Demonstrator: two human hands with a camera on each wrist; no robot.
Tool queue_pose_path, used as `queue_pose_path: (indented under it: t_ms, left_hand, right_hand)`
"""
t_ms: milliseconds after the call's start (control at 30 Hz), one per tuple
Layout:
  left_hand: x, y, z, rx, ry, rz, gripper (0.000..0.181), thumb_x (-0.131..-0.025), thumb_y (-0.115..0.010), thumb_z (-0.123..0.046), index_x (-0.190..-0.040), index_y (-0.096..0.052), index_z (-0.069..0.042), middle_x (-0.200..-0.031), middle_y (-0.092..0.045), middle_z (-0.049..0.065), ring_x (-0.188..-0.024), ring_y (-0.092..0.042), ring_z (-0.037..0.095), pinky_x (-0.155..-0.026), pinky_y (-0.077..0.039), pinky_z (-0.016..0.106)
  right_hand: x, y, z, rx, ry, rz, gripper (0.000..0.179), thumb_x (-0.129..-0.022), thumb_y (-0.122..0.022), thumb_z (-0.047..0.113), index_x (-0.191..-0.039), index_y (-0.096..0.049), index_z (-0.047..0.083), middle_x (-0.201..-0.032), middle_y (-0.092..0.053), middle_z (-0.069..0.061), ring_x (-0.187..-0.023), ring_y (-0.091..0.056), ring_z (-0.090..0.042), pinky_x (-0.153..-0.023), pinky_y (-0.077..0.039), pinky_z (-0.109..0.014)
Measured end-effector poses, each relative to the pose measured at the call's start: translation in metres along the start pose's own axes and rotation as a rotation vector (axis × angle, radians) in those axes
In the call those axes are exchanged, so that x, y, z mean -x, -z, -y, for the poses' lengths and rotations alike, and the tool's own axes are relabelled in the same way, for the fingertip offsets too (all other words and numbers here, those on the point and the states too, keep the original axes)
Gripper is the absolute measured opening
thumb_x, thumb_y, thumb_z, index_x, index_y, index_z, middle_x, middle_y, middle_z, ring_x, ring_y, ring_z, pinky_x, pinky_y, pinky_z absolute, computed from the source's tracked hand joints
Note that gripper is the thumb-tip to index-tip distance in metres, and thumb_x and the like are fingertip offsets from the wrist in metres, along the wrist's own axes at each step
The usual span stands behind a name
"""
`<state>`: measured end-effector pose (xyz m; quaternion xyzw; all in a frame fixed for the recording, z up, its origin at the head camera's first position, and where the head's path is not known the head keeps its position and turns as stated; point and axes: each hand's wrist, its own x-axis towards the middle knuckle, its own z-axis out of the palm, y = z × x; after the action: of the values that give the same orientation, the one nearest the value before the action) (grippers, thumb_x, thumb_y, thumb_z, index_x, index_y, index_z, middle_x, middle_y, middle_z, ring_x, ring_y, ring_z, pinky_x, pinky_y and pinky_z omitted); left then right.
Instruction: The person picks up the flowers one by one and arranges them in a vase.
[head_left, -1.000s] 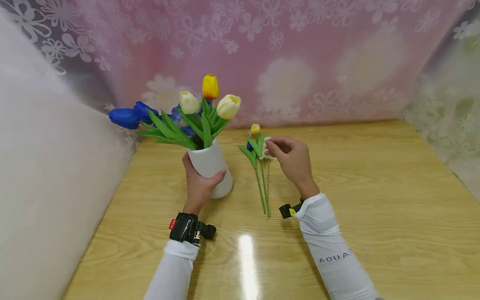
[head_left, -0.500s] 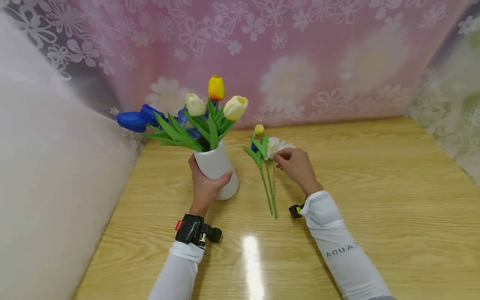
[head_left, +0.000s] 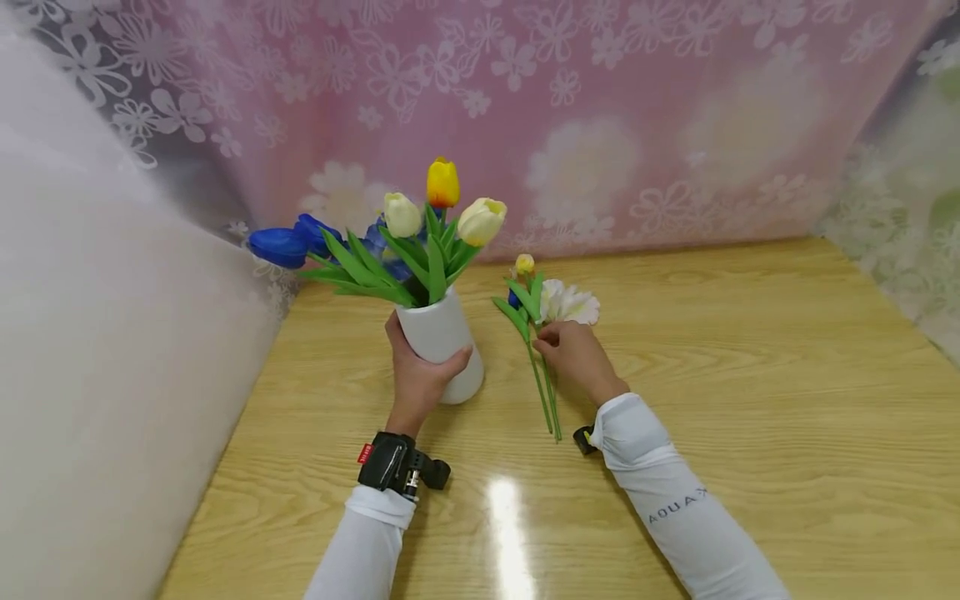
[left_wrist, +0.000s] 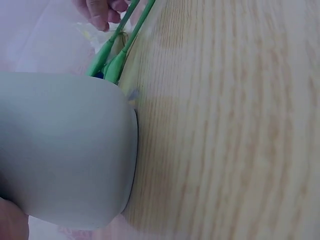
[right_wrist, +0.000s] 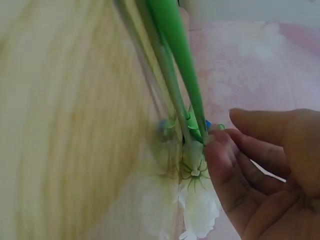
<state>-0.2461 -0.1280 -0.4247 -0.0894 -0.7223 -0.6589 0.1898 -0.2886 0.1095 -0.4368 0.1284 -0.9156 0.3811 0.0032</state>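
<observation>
Left hand (head_left: pixel 420 382) hugs the white vase (head_left: pixel 437 332), so softly close the spread right hand (head_left: pixel 576 357) on the tulip stem (right_wrist: pixel 184 65) at 3 o'clock.

floral curtain (head_left: pixel 480 108) and wooden table (head_left: pixel 750 375) suggest a home.

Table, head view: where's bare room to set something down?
Widest: table right of the right hand. Also between the sleeves, nearer than the stems; a strip left of the left hand. Crowded: centre, where vase, stems and white flower sit close.
</observation>
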Motion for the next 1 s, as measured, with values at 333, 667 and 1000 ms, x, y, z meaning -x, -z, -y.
queue_pose_path:
  t_ms: [333,667,1000]
  left_hand:
    - [0.006,-0.003,-0.020,-0.031,-0.010,-0.005,0.096,-0.072,-0.081,-0.004,-0.144,-0.017,-0.007,-0.126,-0.043,0.017,-0.108,-0.048,0.029,-0.088,-0.040,0.043]
    - [-0.002,0.000,0.008,-0.004,-0.009,-0.005,0.102,-0.069,-0.084,-0.006,-0.145,-0.016,-0.014,-0.127,-0.042,0.015,-0.107,-0.048,0.028,-0.087,-0.040,0.043]
    - [-0.005,0.001,0.015,-0.009,-0.047,-0.016,0.099,-0.069,-0.085,-0.014,-0.143,-0.020,-0.021,-0.125,-0.045,0.010,-0.105,-0.049,0.026,-0.086,-0.041,0.044]
  right_hand:
    - [0.002,-0.003,-0.006,0.002,-0.086,0.030,0.020,-0.090,-0.067,0.015,-0.098,-0.071,-0.003,-0.083,-0.066,-0.007,-0.069,-0.056,-0.013,-0.064,-0.047,-0.030]
    - [0.002,0.014,-0.009,-0.149,-0.166,0.028,0.022,-0.093,-0.061,0.017,-0.099,-0.072,-0.001,-0.072,-0.068,-0.008,-0.068,-0.065,-0.020,-0.064,-0.049,-0.031]
    - [0.014,0.046,0.022,-0.371,-0.036,-0.234,0.029,-0.094,-0.063,0.020,-0.113,-0.067,-0.001,-0.094,-0.068,-0.014,-0.082,-0.066,-0.030,-0.071,-0.054,-0.033]
